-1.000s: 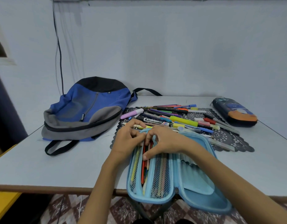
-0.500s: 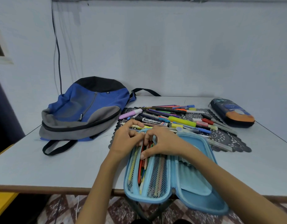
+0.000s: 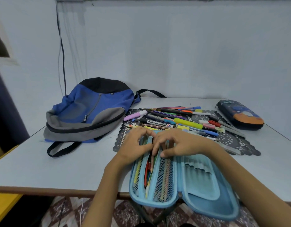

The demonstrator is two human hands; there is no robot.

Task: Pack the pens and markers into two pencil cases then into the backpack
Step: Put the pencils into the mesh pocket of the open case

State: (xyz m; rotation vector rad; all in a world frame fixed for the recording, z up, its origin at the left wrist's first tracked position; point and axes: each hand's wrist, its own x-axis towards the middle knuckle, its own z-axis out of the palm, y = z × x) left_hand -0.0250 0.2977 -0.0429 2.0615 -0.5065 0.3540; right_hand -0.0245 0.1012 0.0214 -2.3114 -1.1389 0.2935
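Tucking pens (image 3: 149,167) into the open blue pencil case (image 3: 198,190) at the tabletop (image 3: 59,169) edge, left hand (image 3: 135,145) pinching its mesh pocket, right hand (image 3: 179,143) curled on the pens.
Most markers (image 3: 188,122) lie loose beyond; second case (image 3: 239,114) and backpack (image 3: 86,115) wait.

My open pencil case (image 3: 205,185) is light blue. The backpack (image 3: 86,110) is blue, grey and black, the closed case (image 3: 239,114) navy with an orange patch, and the mat (image 3: 231,140) black with lacy cut-outs.
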